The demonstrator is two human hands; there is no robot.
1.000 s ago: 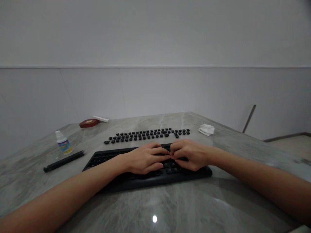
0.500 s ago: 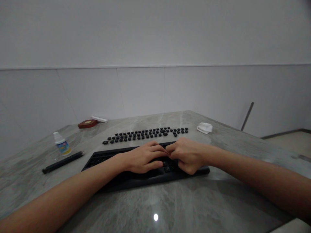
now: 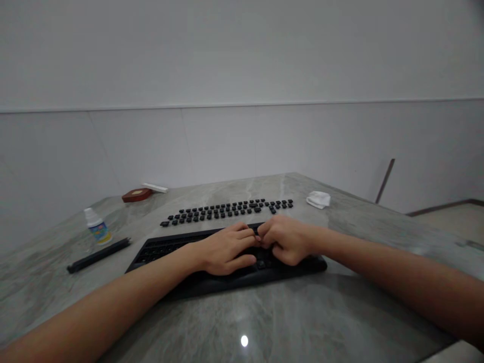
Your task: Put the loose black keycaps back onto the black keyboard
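Note:
A black keyboard [image 3: 162,249] lies on the grey marble table [image 3: 264,312] in front of me. Both hands rest on its middle. My left hand [image 3: 225,248] lies on the keys with fingers curled and tips pressed down. My right hand [image 3: 287,239] is curled tight beside it, fingertips pinched together and touching the left fingertips; what they hold, if anything, is hidden. Behind the keyboard, several loose black keycaps [image 3: 227,209] lie in rows on the table.
A small white bottle [image 3: 96,227] with a blue label stands at the left, a black stick-like tool [image 3: 98,255] in front of it. A red-brown flat box [image 3: 136,194] lies far left, a crumpled white cloth [image 3: 318,199] far right. A wall runs behind.
The right hand has curled tighter and shifted slightly left against the left fingertips. The left hand stays on the keys. The view has shifted a little.

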